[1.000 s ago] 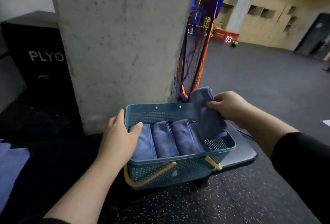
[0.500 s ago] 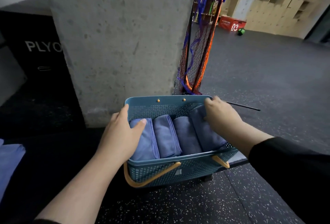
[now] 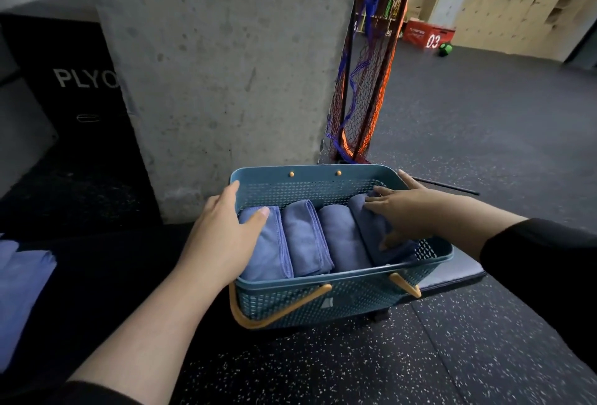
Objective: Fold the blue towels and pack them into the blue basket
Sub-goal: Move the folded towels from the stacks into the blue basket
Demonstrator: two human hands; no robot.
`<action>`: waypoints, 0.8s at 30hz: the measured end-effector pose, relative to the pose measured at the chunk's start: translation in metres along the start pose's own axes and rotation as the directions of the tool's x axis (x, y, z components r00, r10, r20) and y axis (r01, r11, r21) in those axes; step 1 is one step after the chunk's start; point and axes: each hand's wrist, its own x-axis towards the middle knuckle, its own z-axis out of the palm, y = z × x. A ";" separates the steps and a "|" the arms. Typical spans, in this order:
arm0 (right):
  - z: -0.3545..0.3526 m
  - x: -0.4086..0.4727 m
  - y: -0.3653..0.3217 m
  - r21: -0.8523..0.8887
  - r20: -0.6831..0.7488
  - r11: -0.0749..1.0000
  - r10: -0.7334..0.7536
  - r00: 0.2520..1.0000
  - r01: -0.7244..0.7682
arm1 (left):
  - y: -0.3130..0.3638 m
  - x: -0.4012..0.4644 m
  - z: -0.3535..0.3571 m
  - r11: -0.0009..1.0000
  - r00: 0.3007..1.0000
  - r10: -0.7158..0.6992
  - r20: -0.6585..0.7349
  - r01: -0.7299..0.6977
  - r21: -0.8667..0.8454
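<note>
The blue basket (image 3: pixel 339 303) was seen on the dark speckled floor, just in front of a concrete pillar (image 3: pixel 219 65). Four folded blue towels were standing inside it side by side, on their edges. The left hand (image 3: pixel 223 236) was laid over the left rim of the basket, and its thumb was pressed on the leftmost towel (image 3: pixel 268 253); the fingers were fairly straight and nothing was grasped by them. The right hand (image 3: pixel 407 214) was placed flat on the rightmost towel (image 3: pixel 371 233), with extended fingers, and this towel was being pushed down into the gap beside the right wall; it was not clutched. Between them the second towel (image 3: pixel 305 238) and the third towel (image 3: pixel 344 238) were touching each other. More blue cloth (image 3: pixel 19 295) was visible at the far left edge, well apart from the basket, possibly unfolded towels.

The towels were judged to be light, soft and easily deformed, so a fold could open if one were lifted by a single corner. It would be better if a towel were taken across its whole folded thickness, near the middle. The basket was judged stiff and light; it could be carried by the orange handle (image 3: pixel 274 311), which was hanging down on the near side.
</note>
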 end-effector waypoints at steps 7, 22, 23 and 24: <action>-0.050 -0.024 -0.033 0.422 -0.725 0.891 0.219 0.653 0.169 | -0.005 -0.004 -0.019 0.996 0.993 0.052 -0.109 -0.059 -0.061; -0.198 0.020 -0.349 0.857 -0.507 0.127 0.035 0.861 0.500 | -0.172 -0.065 -0.199 0.974 0.887 -0.186 -0.423 0.221 0.036; -0.195 0.030 -0.369 0.883 -0.462 0.095 0.005 0.887 0.460 | -0.181 -0.069 -0.208 0.969 0.875 -0.196 -0.443 0.242 0.048; -0.191 0.040 -0.388 0.907 -0.417 0.055 -0.022 0.909 0.418 | -0.191 -0.072 -0.216 0.962 0.865 -0.204 -0.458 0.263 0.068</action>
